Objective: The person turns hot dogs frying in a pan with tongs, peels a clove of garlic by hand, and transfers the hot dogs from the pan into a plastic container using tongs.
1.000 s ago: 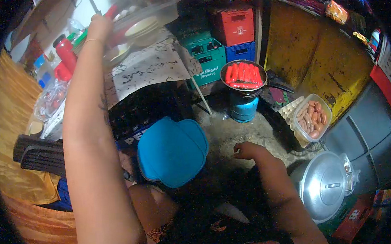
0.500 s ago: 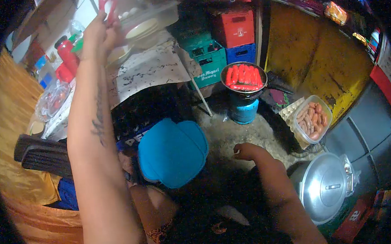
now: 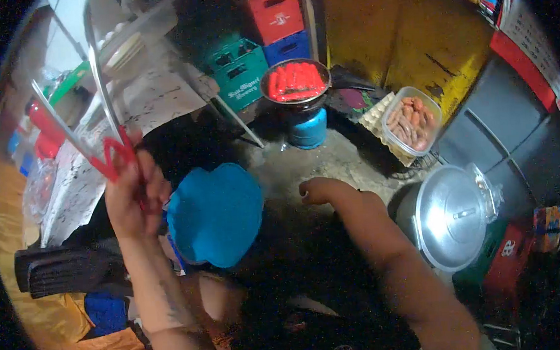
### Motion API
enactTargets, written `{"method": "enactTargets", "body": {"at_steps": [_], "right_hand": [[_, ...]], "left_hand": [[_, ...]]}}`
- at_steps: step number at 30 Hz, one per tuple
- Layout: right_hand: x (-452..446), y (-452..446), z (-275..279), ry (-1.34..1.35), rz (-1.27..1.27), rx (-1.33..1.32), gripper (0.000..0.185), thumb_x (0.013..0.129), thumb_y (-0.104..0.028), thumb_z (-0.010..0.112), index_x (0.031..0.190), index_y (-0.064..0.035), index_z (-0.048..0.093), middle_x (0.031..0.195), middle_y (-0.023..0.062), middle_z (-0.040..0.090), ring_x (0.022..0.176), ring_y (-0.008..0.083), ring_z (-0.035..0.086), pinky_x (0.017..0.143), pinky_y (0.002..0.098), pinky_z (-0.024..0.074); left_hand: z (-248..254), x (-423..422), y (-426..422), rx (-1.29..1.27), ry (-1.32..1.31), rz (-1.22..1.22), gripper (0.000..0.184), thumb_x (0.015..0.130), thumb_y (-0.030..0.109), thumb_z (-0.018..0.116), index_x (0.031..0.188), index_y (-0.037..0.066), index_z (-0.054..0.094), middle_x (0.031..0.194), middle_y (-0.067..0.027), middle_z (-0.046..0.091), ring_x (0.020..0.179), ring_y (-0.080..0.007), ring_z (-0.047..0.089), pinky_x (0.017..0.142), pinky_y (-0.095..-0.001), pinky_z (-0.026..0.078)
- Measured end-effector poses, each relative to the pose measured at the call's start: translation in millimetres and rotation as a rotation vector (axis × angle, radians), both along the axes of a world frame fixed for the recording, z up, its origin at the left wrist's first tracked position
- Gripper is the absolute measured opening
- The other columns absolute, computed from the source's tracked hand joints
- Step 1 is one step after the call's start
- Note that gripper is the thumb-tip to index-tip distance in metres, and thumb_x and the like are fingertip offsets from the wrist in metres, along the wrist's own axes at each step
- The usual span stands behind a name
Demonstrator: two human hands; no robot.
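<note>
My left hand (image 3: 138,194) is closed around the red handles of a pair of metal tongs (image 3: 103,92), whose two long arms point up and stand apart. Nothing is between the tongs' tips. My right hand (image 3: 317,191) hangs over the floor with its fingers curled in, and nothing shows in it. Beyond it a round pan (image 3: 297,100) full of bright red hotdogs (image 3: 294,79) sits on a burner atop a small blue gas tank (image 3: 308,130). To the right, a clear plastic tub (image 3: 412,118) holds brown and reddish sausages (image 3: 410,127).
A blue stool-like seat (image 3: 216,216) stands between my arms. On the right is a large lidded metal pot (image 3: 454,216). Bottle crates (image 3: 239,76) are stacked behind the pan. A worn table (image 3: 152,99) with bowls and bottles stands at left. An egg tray (image 3: 376,120) lies under the tub.
My left hand has drawn back from the table, bringing the tongs down and nearer to me. The view has swung somewhat right. My right hand stays low with curled fingers.
</note>
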State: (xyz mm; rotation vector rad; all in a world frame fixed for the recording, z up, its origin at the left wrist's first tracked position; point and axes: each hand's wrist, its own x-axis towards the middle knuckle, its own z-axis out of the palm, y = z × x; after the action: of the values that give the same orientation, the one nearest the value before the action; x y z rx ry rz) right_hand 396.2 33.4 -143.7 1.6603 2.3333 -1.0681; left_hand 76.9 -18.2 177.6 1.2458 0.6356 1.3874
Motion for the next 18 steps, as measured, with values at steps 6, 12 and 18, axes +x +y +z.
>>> {"method": "enactTargets", "body": {"at_steps": [6,12,18], "right_hand": [[-4.7,-7.0,24.3,-0.053,0.007,-0.036,0.051,0.084,-0.045,0.069,0.121,-0.0094,0.063,0.117,0.0192,0.065,0.108,0.0369,0.062,0.089,0.0478,0.0487],[1.9,-1.1,12.7,-0.058,-0.059,-0.193,0.055,0.084,-0.047,0.069,0.124,-0.0101,0.062,0.118,0.0178,0.066,0.107,0.0351,0.063,0.088,0.0465,0.05],[-1.4,-13.0,39.7,-0.144,0.077,-0.049,0.055,0.085,-0.048,0.069,0.125,-0.011,0.062,0.121,0.0173,0.065,0.111,0.0362,0.061,0.093,0.0455,0.0487]], "left_hand": [[-80.1,-4.3,-55.1,-0.258,0.364,0.108,0.063,0.076,0.022,0.081,0.127,0.004,0.048,0.08,-0.0022,0.054,0.059,-0.0101,0.054,0.048,-0.0246,0.044],[-127.9,2.6,-78.4,-0.358,0.614,-0.183,0.045,0.084,0.011,0.073,0.122,0.005,0.049,0.087,-0.0025,0.058,0.067,-0.013,0.059,0.057,-0.0267,0.049],[-201.0,-2.3,-68.6,-0.299,0.739,-0.196,0.046,0.086,0.017,0.075,0.122,0.004,0.049,0.089,-0.0038,0.06,0.07,-0.0128,0.059,0.063,-0.0303,0.051]]}}
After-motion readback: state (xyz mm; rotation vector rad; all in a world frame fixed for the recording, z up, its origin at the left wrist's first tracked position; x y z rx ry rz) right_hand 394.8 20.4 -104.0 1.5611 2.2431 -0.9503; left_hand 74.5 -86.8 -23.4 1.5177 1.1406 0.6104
